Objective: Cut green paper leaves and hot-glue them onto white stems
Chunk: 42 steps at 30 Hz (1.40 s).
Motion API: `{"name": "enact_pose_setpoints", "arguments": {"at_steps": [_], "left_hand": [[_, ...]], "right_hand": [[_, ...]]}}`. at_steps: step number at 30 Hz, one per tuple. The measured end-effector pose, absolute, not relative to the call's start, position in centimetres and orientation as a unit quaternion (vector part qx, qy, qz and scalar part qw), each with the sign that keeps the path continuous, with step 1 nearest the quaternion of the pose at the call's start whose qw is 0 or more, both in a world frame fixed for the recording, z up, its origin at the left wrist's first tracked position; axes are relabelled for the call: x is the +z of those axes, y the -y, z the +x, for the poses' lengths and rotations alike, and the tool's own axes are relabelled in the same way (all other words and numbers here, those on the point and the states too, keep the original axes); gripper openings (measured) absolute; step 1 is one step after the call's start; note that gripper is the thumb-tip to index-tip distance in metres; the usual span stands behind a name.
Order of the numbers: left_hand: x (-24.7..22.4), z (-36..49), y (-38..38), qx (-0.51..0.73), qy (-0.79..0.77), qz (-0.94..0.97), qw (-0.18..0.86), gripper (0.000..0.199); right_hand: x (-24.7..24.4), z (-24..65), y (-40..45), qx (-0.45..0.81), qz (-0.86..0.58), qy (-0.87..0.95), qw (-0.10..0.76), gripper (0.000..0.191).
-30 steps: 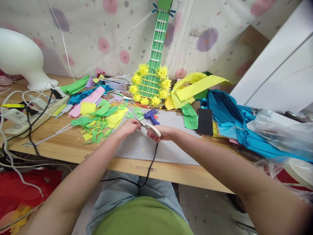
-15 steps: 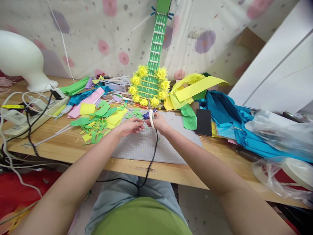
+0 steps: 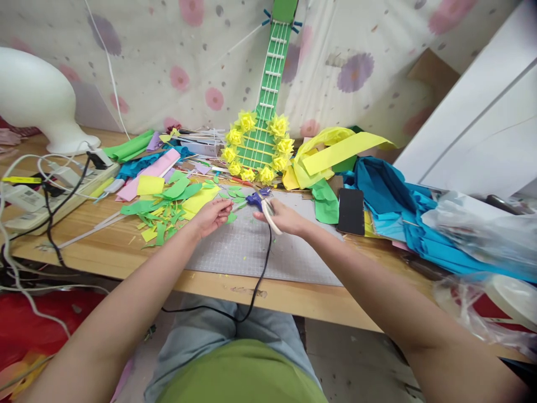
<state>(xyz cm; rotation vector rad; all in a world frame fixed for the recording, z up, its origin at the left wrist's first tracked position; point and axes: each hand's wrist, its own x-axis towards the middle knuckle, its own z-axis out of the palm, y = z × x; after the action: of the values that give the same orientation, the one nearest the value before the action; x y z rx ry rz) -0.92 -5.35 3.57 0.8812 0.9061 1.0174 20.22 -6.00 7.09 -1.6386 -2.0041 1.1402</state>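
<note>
My right hand [image 3: 280,216] is closed round the white handle of a glue gun [image 3: 271,215], whose black cord hangs over the table edge. Beyond it, blue material [image 3: 257,198] lies at the front of the mat. My left hand [image 3: 212,217] is closed in a pinch over the left part of the grey cutting mat [image 3: 293,252]; a thin, pale thing shows at its fingertips, too small to name. The hands are apart. Behind them, a green paper guitar [image 3: 260,143] with yellow flowers leans on the wall.
Green leaf scraps [image 3: 161,210] and yellow paper lie left of the mat. A phone [image 3: 351,211] and blue paper [image 3: 388,190] are at the right. The power strip [image 3: 62,198] with cables sits at the far left, near a white head form [image 3: 39,95].
My left hand has moved left, away from my right hand, and its fingers have drawn together. My right hand has shifted slightly right, and the white handle has tilted.
</note>
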Motion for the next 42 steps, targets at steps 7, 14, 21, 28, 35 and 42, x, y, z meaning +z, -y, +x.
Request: {"name": "enact_pose_setpoints", "arguments": {"at_steps": [7,14,21,28,35,42], "left_hand": [[3.7,0.9,5.8,0.457,-0.422,0.443,0.645,0.020],[4.0,1.1,6.3,0.425,-0.466,0.474,0.615,0.015],[4.6,1.2,6.1,0.386,-0.493,0.451,0.636,0.012],[4.5,1.3,5.8,0.331,-0.555,0.400,0.650,0.013],[4.4,1.3,5.8,0.323,-0.566,0.365,0.664,0.015],[3.7,0.9,5.2,0.327,-0.554,0.365,0.673,0.018]], "right_hand": [[6.6,18.2,7.0,0.236,-0.538,0.807,0.059,0.060],[6.4,17.3,7.3,0.298,-0.574,0.761,0.049,0.052],[7.2,16.4,7.0,0.569,-0.541,0.617,0.049,0.017],[6.5,16.3,6.0,0.666,-0.522,0.533,0.009,0.027],[5.4,16.2,5.1,0.702,-0.509,0.498,-0.006,0.023],[5.4,16.2,5.4,0.691,-0.507,0.516,0.006,0.024]]}}
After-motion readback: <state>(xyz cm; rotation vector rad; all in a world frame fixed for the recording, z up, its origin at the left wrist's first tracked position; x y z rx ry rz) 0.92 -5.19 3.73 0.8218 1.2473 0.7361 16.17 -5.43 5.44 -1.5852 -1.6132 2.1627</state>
